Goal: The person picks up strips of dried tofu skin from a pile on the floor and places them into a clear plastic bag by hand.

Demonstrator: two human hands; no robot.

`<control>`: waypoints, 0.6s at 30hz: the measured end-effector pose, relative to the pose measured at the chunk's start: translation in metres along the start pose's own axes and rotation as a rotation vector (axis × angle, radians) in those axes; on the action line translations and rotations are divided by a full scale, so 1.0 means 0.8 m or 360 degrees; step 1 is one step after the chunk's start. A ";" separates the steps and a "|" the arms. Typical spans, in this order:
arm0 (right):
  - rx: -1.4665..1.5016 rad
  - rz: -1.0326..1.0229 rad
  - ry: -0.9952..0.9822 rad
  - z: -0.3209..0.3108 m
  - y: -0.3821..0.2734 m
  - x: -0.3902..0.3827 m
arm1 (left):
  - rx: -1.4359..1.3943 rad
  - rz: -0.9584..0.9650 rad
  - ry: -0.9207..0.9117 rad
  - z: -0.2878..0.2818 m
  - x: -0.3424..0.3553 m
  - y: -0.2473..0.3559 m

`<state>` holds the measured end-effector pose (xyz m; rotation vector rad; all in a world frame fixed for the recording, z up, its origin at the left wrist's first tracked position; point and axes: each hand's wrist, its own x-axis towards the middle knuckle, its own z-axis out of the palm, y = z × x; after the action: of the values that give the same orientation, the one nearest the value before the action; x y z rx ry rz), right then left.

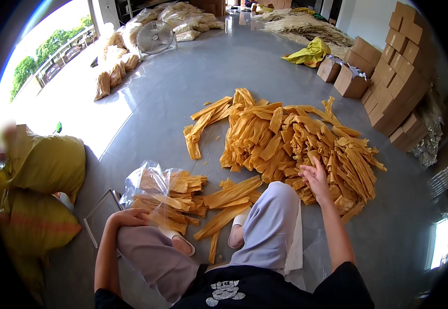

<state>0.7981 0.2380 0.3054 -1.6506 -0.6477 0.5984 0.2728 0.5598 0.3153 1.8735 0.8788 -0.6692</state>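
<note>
1. Over the near side of the big heap of yellow-orange strips [255,139], the right hand [315,180] is raised, its fingers partly spread and nothing visible in its grip. Whether a fingertip touches the strips I cannot tell. The heap lies ahead and to the right, which probably suits this arm's reach.

2. On the left knee, the left hand [132,217] lies loosely open, palm down, with nothing to be seen in it. It seems to rest there for support rather than to hold anything.

3. Just beyond the left hand, a clear plastic bag [149,177] covers the left ends of a smaller bundle of strips [185,193]; their other ends stick out to the right. How far they go in is hard to see through the glare.

4. Between bundle and heap, loose strips [231,195] lie by the slippers [240,220], the knees parted around them, perhaps so that they stay within easy reach.

5. Left of the legs are a thin pale frame [97,205], its kind unclear, and bulging yellow sacks [48,162], set aside, it seems, to leave working room.

6. Farther out, cardboard boxes [396,72] are stacked at the right, presumably to save floor; a fan [155,37] stands by filled clear bags [113,67] at the back left.
</note>
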 end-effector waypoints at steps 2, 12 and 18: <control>-0.0059 0.0090 -0.0094 0.031 0.013 0.036 | -0.0010 0.0011 0.0076 -0.001 -0.014 -0.003; -0.1225 0.0046 -0.0320 0.130 0.033 0.218 | 0.0537 -0.0048 0.0150 -0.003 0.004 0.051; -0.1636 0.0274 -0.0202 0.164 0.042 0.308 | 0.0618 0.0069 0.0823 -0.042 0.067 0.131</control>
<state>0.8856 0.4976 0.2422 -2.6565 -1.0046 0.5175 0.3913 0.5736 0.3429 2.4704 1.0815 -0.3416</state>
